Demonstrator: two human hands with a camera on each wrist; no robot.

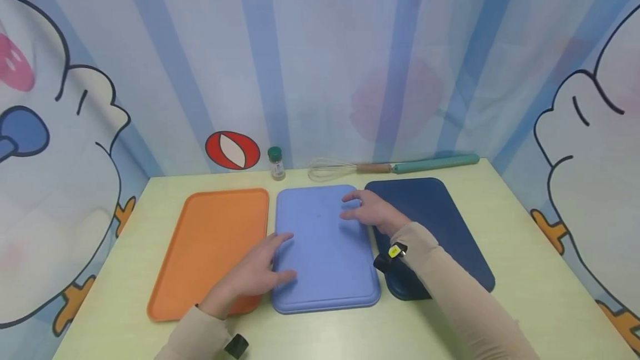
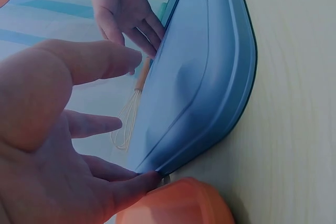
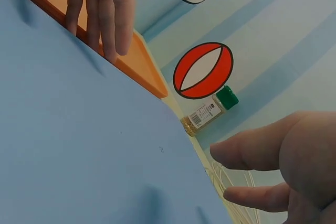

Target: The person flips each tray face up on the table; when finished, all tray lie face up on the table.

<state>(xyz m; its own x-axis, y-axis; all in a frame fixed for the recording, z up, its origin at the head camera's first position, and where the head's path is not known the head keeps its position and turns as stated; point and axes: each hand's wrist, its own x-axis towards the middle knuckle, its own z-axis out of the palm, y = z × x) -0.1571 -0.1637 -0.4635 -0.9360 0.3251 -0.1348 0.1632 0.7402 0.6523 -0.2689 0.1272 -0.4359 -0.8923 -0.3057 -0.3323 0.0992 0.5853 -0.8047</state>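
Head cam, L hand [image 1: 250,272] & R hand [image 1: 375,211] fingers apart, lt-blue tray [image 1: 325,263] btwn, jar label [image 3: 205,113] (txt too tiny)

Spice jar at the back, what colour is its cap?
Green; the cap shows best in the right wrist view.

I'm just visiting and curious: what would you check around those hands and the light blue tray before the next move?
1. Left hand beside the light blue tray's left edge: ok.
2. Right hand near its far right corner: ok.
3. Firm grip on the tray: not ok; neither hand's fingers are curled round it.
4. Tray not touching the dark blue tray: cannot tell; their edges run close and are partly covered.
5. Green-capped jar upright behind the trays: ok.
6. Whisk off the trays: ok, it lies behind them.
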